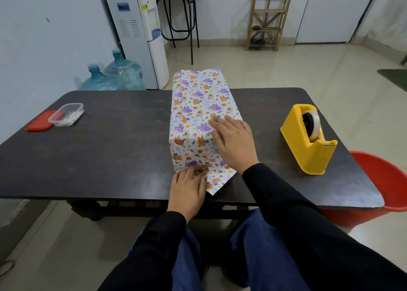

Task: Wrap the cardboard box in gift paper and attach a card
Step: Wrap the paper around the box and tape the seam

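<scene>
Head view. Long cardboard box wrapped in white gift paper with a purple and orange animal print point(198, 105) lies at the centre of the dark rectangular table point(110, 147), long axis running 12 to 6 o'clock.

Right hand point(233, 145): flat, fingers spread slightly, palm down on the box's top face toward its 5 o'clock corner, pressing the paper.

Left hand point(189, 189): at the box's 6 o'clock end, fingertips bent onto the folded end paper; the pointed flap sticks out beside the thumb at the table edge. Pinching or only pressing, cannot tell.

Yellow plastic tape dispenser point(308, 141) at 3 o'clock of the box, well apart. Clear plastic container point(66, 114) at 9 o'clock, touching a red lid point(39, 122).
</scene>
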